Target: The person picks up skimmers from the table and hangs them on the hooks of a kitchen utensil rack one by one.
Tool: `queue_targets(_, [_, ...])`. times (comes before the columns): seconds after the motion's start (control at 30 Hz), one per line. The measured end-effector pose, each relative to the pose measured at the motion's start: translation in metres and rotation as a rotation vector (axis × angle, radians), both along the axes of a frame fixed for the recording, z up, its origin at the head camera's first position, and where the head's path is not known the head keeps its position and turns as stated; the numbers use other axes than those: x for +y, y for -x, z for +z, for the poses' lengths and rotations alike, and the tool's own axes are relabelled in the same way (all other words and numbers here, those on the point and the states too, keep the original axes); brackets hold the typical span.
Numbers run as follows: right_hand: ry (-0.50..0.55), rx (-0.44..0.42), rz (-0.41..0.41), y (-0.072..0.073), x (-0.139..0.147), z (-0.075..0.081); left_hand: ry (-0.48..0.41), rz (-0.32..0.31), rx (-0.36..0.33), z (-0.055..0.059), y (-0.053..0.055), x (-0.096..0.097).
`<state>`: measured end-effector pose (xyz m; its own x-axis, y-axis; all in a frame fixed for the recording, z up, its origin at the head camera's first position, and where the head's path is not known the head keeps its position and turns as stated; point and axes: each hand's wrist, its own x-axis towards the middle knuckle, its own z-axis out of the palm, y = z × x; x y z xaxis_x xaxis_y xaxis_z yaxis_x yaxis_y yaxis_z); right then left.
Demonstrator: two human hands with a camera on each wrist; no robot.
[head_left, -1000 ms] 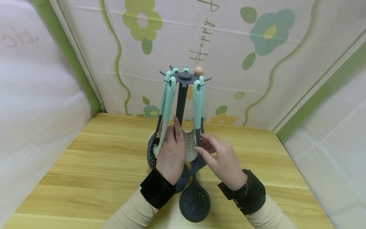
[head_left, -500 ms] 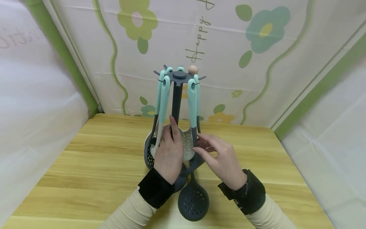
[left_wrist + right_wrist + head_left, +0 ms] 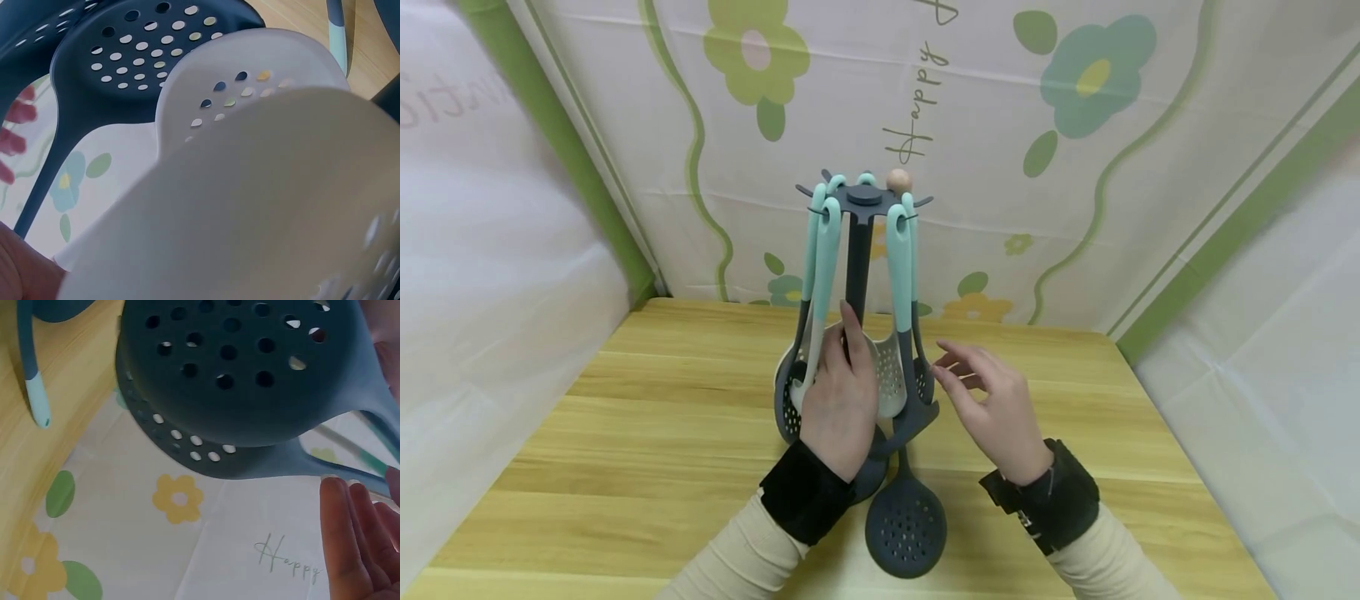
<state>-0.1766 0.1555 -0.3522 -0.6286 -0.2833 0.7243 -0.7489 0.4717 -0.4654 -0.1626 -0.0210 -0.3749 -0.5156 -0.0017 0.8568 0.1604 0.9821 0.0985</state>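
A dark utensil stand (image 3: 859,267) rises mid-table in the head view, hung with several mint-handled kitchen utensils. My left hand (image 3: 841,408) grips its post low down, thumb pointing up along it; the fingers' far side is hidden. A white perforated scoop (image 3: 889,387) hangs just right of that hand. Nearby hangs a utensil with a mint handle (image 3: 898,267) and dark shaft. My right hand (image 3: 996,400), fingers loosely bent, is beside a hanging dark perforated utensil (image 3: 923,379). In the right wrist view its fingertips come right up to that utensil's shaft (image 3: 337,470).
A dark skimmer (image 3: 906,529) lies on the wooden table (image 3: 647,433) in front, its shaft running back under the stand. A pale wooden ball (image 3: 899,181) shows behind the stand's top. Flower-printed cloth (image 3: 970,100) closes off the back.
My right hand has drawn off to the right from the dark shaft it was touching. The stand and left hand appear slightly further left as the head view shifts; the left hand's grip looks unchanged.
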Motion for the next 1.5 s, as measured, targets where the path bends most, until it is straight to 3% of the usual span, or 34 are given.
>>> queue_targets(0.33, [-0.017, -0.052, -0.059, 0.009, 0.003, -0.010, -0.014, 0.007, 0.003, -0.001, 0.000, -0.002])
queue_targets(0.67, [-0.110, -0.265, -0.150, 0.016, 0.006, -0.023, -0.017, -0.008, 0.015, -0.002, 0.001, -0.003])
queue_targets(0.93, [-0.161, -0.346, -0.190, 0.020, 0.006, -0.036, -0.012, -0.022, -0.013, -0.001, 0.000, -0.004])
queue_targets(1.5, [-0.215, -0.521, -0.203, 0.024, 0.004, -0.052, 0.008, -0.008, -0.022, 0.001, -0.002, -0.005])
